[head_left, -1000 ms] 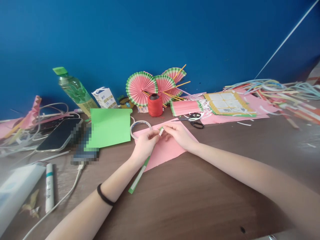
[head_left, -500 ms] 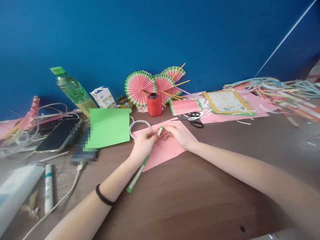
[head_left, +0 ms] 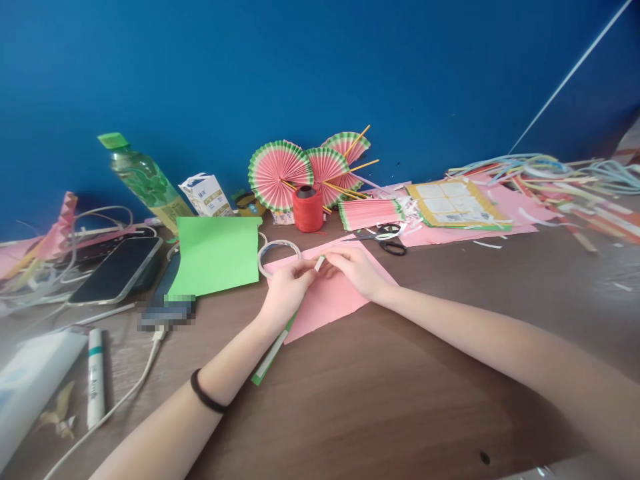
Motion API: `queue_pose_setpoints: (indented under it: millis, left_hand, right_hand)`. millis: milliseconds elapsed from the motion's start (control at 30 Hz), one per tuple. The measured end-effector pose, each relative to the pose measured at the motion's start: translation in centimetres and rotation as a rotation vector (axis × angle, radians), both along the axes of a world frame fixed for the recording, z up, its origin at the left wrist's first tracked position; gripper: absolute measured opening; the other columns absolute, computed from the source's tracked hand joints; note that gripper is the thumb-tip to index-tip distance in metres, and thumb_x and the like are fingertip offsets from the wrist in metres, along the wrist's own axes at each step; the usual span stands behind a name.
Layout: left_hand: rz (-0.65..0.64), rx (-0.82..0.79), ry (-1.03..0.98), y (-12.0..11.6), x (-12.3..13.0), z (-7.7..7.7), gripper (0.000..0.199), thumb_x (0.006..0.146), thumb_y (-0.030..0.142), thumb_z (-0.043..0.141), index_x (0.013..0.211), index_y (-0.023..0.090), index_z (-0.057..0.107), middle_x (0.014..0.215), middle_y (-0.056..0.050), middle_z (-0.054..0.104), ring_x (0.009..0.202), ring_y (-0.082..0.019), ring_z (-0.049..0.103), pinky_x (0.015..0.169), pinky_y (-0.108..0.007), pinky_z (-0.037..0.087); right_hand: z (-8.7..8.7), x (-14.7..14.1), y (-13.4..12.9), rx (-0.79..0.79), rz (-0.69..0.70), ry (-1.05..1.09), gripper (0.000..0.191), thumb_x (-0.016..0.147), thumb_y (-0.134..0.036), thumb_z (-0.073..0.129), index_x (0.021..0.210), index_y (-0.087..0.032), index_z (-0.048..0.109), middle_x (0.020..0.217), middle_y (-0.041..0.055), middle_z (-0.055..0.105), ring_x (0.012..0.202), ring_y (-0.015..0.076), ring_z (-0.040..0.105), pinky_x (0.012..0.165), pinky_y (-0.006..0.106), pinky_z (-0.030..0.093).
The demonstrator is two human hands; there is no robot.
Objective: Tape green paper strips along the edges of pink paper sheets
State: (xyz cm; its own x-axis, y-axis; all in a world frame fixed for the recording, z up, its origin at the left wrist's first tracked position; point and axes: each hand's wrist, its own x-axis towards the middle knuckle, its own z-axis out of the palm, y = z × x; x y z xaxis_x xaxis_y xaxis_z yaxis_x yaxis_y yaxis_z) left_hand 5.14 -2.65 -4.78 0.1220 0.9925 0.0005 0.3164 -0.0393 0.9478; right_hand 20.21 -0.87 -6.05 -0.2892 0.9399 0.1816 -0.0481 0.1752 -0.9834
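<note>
Across the near part of the brown table [head_left: 380, 393], we find bare surface ahead of us and, to the left, a white marker [head_left: 96, 383] lying beside a pale cable. Nearest the middle is the lower end of a narrow green strip [head_left: 274, 352], which carries a white band along its face. The strip runs obliquely away from us, passes beneath our left hand [head_left: 286, 293] and emerges at the fingertips, above the pink sheet [head_left: 325, 310]. Our left hand is closed, gripping the strip near its far end between thumb and fingers. Our right hand [head_left: 359, 268] is bent inward with its fingertips at that same end; we cannot tell whether they pinch it. We judge the strip to be light, thin and pliable, liable to crease or twist under uneven pressure. We recommend a light hold on its edges close to the end, with the long tail supported; the white band may be tacky, though its surface cannot be verified. Beyond our left hand, we see a tape roll [head_left: 261, 260] next to a green sheet [head_left: 215, 257]. Farther back, we note black-handled scissors [head_left: 379, 236] on the right, then a red thread spool [head_left: 309, 213], and behind it pleated fans [head_left: 277, 175] near the blue wall [head_left: 310, 67].
</note>
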Motion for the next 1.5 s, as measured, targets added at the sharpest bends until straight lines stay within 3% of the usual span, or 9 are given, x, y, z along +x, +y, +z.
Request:
queue_pose_setpoints:
  millis: [667,1067,1333,1500]
  left_hand:
    - [-0.025,0.053,0.053,0.0,-0.1,-0.3,0.023,0.072,0.021,0.052,0.086,0.017,0.069,0.093,-0.003,0.070,0.092,-0.019,0.060,0.088,-0.031,0.041]
    - [-0.017,0.040,0.089,-0.2,0.0,0.0,0.022,0.076,0.024,0.051,0.087,0.017,0.069,0.093,-0.003,0.070,0.091,-0.019,0.060,0.086,-0.029,0.041]
    - [-0.007,0.045,0.084,-0.2,0.1,0.0,0.023,0.076,0.023,0.051,0.090,0.017,0.069,0.090,-0.002,0.070,0.087,-0.018,0.060,0.081,-0.027,0.043]
    - [0.002,0.032,0.092,-0.3,0.2,0.1,0.023,0.076,0.024,0.053,0.090,0.016,0.069,0.090,-0.003,0.070,0.088,-0.019,0.060,0.082,-0.027,0.043]
  right_hand:
    - [0.0,-0.1,-0.2,0.152,-0.032,-0.129,0.021,0.084,-0.018,0.043,0.077,-0.016,0.063,0.075,0.0025,0.064,0.067,0.0119,0.059,0.065,0.027,0.049]
    - [0.0,-0.1,-0.2,0.099,-0.009,-0.086,0.032,0.070,-0.003,0.037,0.080,-0.015,0.064,0.081,0.0018,0.066,0.071,0.0103,0.060,0.070,0.026,0.050]
    - [-0.7,-0.1,0.0,0.219,-0.049,-0.155,0.017,0.077,-0.015,0.048,0.079,-0.016,0.065,0.086,0.0038,0.067,0.079,0.0142,0.061,0.076,0.030,0.049]
    - [-0.8,0.0,-0.1,0.304,-0.097,-0.270,0.018,0.082,-0.020,0.048,0.083,-0.017,0.066,0.083,0.0037,0.068,0.077,0.0146,0.062,0.074,0.029,0.048]
